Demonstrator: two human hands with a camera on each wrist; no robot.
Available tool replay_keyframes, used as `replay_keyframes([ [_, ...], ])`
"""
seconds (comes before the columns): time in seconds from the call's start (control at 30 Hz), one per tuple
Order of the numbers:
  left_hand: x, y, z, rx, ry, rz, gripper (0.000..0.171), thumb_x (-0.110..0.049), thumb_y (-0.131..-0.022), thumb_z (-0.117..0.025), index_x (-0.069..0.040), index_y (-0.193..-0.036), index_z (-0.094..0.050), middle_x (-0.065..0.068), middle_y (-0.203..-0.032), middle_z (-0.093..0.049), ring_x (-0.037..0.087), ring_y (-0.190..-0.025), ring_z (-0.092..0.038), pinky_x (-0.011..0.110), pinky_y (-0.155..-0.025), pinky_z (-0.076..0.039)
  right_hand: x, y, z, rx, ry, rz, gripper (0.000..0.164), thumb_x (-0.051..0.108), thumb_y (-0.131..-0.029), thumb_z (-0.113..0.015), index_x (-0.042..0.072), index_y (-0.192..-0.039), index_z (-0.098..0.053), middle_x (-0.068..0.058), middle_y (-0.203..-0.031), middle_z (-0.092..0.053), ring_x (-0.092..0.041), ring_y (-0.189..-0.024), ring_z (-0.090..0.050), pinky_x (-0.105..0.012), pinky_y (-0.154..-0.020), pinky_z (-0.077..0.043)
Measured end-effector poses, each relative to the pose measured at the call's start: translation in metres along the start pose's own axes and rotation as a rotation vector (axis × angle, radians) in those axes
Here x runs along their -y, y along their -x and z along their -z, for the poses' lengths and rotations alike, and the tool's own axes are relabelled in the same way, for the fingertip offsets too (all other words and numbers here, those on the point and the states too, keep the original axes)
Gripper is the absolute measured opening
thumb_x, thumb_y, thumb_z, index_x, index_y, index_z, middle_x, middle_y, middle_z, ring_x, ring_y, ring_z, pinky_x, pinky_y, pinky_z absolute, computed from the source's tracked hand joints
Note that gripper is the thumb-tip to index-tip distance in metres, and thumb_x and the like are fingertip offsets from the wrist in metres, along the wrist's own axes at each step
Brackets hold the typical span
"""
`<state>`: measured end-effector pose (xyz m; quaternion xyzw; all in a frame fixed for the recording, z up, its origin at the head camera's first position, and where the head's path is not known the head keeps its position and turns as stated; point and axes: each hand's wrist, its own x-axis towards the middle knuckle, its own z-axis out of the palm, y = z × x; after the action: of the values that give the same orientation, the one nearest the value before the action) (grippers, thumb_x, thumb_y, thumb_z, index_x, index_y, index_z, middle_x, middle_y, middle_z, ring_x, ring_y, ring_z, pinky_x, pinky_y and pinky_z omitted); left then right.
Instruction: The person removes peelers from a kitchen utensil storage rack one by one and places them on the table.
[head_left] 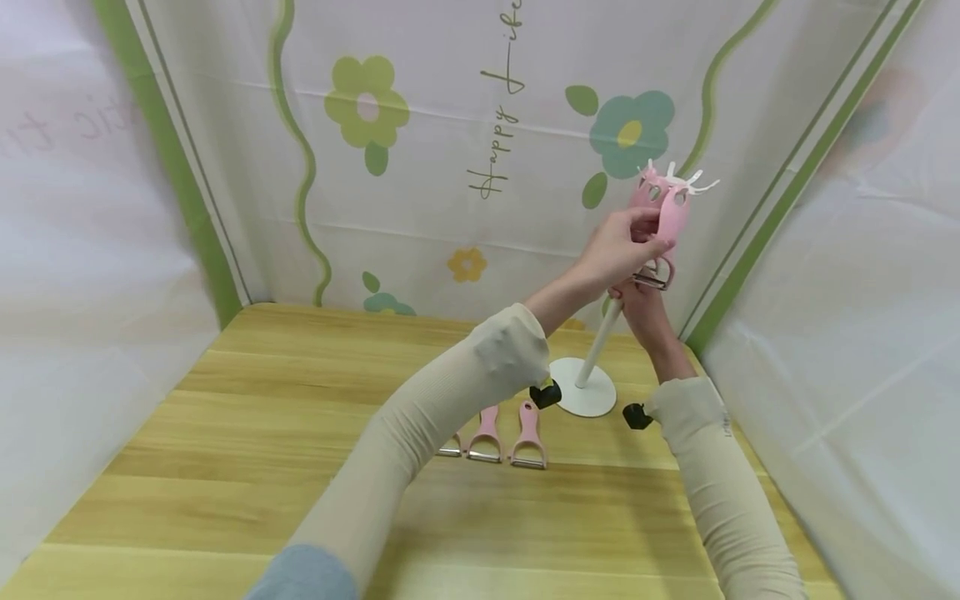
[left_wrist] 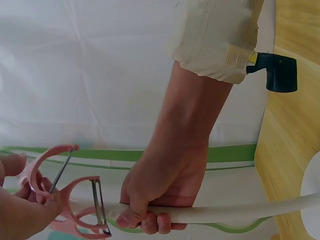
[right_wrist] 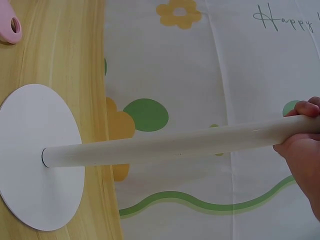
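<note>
My left hand (head_left: 626, 250) pinches a pink peeler (head_left: 673, 218) by its handle, up at the hooks (head_left: 693, 182) of a white stand. The peeler is upright, blade end down; I cannot tell whether its hole is over a hook. Behind it, more pink peelers (head_left: 647, 193) hang at the hooks, partly hidden by my fingers. In the left wrist view, the blade ends of the peelers (left_wrist: 98, 202) hang close together. Lower down, my right hand (left_wrist: 167, 185) grips the stand's white pole (right_wrist: 175, 144), its fingers wrapped round it.
The round white base (head_left: 592, 400) of the stand rests on the wooden table (head_left: 187, 467). Left of it lie several pink peelers (head_left: 529, 429), one partly covered by my left sleeve. A patterned cloth (head_left: 480, 225) hangs behind, and white sheets close off both sides.
</note>
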<state>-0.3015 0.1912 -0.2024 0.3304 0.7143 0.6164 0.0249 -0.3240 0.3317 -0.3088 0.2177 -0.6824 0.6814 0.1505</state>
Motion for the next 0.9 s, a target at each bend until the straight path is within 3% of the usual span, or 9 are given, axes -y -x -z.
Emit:
replay_keyframes([
  [0.2, -0.003, -0.001, 0.001, -0.017, 0.032, 0.015, 0.037, -0.005, -0.096, -0.064, -0.001, -0.132, -0.061, 0.010, -0.121, -0.071, 0.012, -0.107, -0.068, 0.010, -0.081, -0.052, 0.000, -0.001, -0.002, -0.024, 0.000, -0.036, 0.030, -0.005, -0.103, -0.039, 0.003, -0.074, -0.037, -0.003, -0.067, -0.034, -0.017, -0.063, -0.029, -0.034, -0.063, -0.021],
  [0.43, -0.005, -0.002, 0.004, -0.027, 0.087, 0.037, 0.036, -0.003, -0.095, -0.065, -0.001, -0.130, -0.062, 0.011, -0.120, -0.071, 0.012, -0.106, -0.068, 0.011, -0.079, -0.054, 0.001, 0.001, -0.003, -0.032, 0.050, -0.073, 0.025, -0.006, -0.103, -0.037, 0.010, -0.083, -0.041, 0.000, -0.073, -0.036, -0.016, -0.067, -0.032, -0.029, -0.062, -0.028],
  [0.7, -0.008, 0.001, 0.008, 0.000, 0.135, 0.001, 0.035, -0.001, -0.095, -0.063, 0.001, -0.130, -0.061, 0.014, -0.119, -0.071, 0.014, -0.102, -0.068, 0.013, -0.078, -0.055, 0.002, 0.001, 0.000, -0.044, 0.133, -0.084, 0.021, -0.003, -0.103, -0.038, 0.011, -0.087, -0.044, 0.000, -0.075, -0.038, -0.014, -0.067, -0.035, -0.025, -0.063, -0.032],
  [0.9, -0.007, 0.009, 0.016, 0.038, 0.128, -0.041, 0.033, -0.001, -0.097, -0.061, 0.003, -0.129, -0.060, 0.018, -0.120, -0.069, 0.017, -0.102, -0.067, 0.014, -0.080, -0.054, 0.003, 0.000, 0.000, -0.051, 0.106, -0.096, 0.025, -0.006, -0.101, -0.040, 0.010, -0.082, -0.045, 0.001, -0.074, -0.039, -0.013, -0.068, -0.036, -0.022, -0.063, -0.034],
])
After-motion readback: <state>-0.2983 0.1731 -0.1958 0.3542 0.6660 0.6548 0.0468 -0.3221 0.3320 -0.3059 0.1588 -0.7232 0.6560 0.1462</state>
